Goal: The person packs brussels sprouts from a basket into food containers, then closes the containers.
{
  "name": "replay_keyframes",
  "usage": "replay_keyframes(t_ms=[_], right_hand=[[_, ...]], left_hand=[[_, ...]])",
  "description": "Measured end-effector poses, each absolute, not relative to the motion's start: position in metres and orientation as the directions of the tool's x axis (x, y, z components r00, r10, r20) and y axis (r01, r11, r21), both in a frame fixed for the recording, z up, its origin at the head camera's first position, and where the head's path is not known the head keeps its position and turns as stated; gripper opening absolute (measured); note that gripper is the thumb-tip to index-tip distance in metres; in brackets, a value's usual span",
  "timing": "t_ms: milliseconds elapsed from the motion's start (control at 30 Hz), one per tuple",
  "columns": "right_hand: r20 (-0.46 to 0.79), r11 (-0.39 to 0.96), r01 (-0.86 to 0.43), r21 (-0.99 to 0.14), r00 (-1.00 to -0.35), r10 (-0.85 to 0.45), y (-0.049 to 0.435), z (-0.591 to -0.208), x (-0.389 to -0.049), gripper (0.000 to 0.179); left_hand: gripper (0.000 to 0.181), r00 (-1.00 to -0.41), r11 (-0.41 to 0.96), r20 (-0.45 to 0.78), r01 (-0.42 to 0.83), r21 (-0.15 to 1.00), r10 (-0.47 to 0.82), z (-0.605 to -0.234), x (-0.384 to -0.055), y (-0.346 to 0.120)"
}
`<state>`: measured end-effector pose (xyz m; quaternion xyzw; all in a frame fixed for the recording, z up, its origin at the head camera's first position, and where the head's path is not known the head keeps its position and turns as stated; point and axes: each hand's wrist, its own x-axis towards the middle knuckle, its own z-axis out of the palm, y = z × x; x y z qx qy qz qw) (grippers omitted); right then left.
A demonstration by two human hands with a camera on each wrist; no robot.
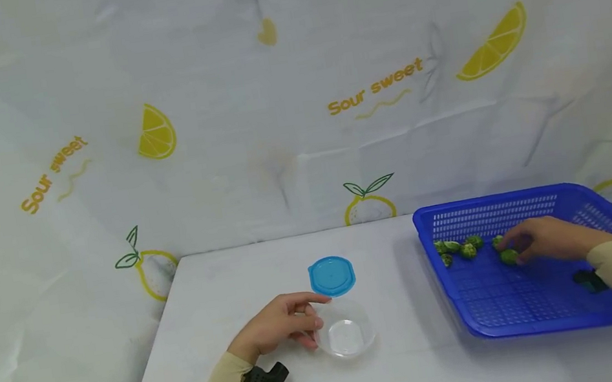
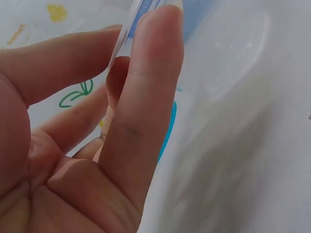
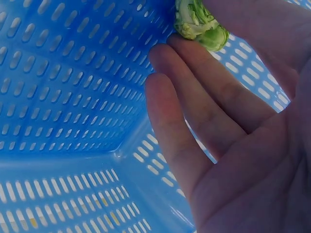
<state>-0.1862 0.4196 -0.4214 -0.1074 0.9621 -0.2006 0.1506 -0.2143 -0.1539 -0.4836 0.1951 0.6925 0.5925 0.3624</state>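
In the head view my left hand (image 1: 274, 324) pinches the rim of a clear plastic bowl (image 1: 357, 347) on the table. The left wrist view shows the bowl's thin edge between thumb and fingers. Inside a blue basket (image 1: 525, 328) at the right, my right hand (image 1: 550, 238) holds a green Brussels sprout (image 1: 508, 256) at its fingertips. From the right wrist, that sprout (image 3: 201, 29) appears between thumb and fingers, partly cut off by the frame. Several more sprouts (image 1: 468, 251) lie in the basket's far left corner, left of the right hand.
A round blue lid (image 1: 332, 276) lies flat on the white table (image 1: 248, 277), just behind the bowl. Perforated walls surround the basket's inside. A dark strapped device (image 1: 267, 377) sits on the left wrist. Behind the table hangs a white, lemon-printed sheet (image 1: 247, 108).
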Motion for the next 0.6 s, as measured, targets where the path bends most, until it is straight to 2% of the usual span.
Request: replay_keyframes(t_ms=[433, 600], right_hand=[[-0.236, 0.905, -0.143, -0.401, -0.938, -0.253, 0.420, -0.426, -0.189, 0.032], [-0.237, 0.911, -0.145, -0.387, -0.939, -0.250, 0.414, -0.422, -0.187, 0.032]], left_hand=[[0.050, -0.632, 0.158, -0.240, -0.184, 0.970, 0.737, -0.496, -0.219, -0.153], [0.053, -0.611, 0.112, -0.236, -0.235, 0.966, 0.756, -0.501, -0.217, -0.156]])
